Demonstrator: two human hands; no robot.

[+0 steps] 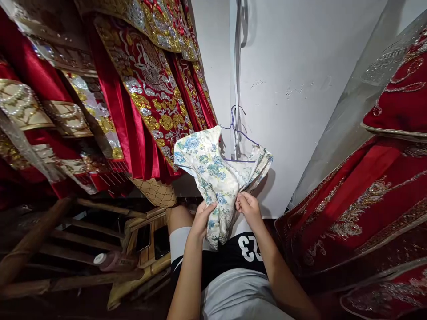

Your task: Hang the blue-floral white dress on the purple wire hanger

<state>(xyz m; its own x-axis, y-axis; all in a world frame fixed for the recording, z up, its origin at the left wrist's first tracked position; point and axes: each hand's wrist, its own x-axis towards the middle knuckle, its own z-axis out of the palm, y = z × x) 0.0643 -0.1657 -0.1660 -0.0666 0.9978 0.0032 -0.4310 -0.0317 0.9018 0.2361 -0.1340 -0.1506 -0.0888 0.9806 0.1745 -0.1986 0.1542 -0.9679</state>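
Note:
A cream floral garment with blue and green flowers (213, 166) hangs on a thin purple wire hanger (245, 135) in front of me, its lower end drooping over my lap. My left hand (202, 218) grips the garment's left side, with the thumb lying over the cloth. On the other side, my right hand (247, 206) pinches the front edge near the bottom of the neckline; the fingertips are partly covered by fabric. The hanger's hook shows against the pale wall, beside a white vertical strip (236, 80).
Red embroidered gowns (150, 84) hang at the left, and more red beaded garments (363, 209) fill the right. A bamboo seat (150, 275) at lower left holds two phones, one a dark phone (162, 242), near a capped pink bottle (115, 261). A white wall (287, 58) stands ahead.

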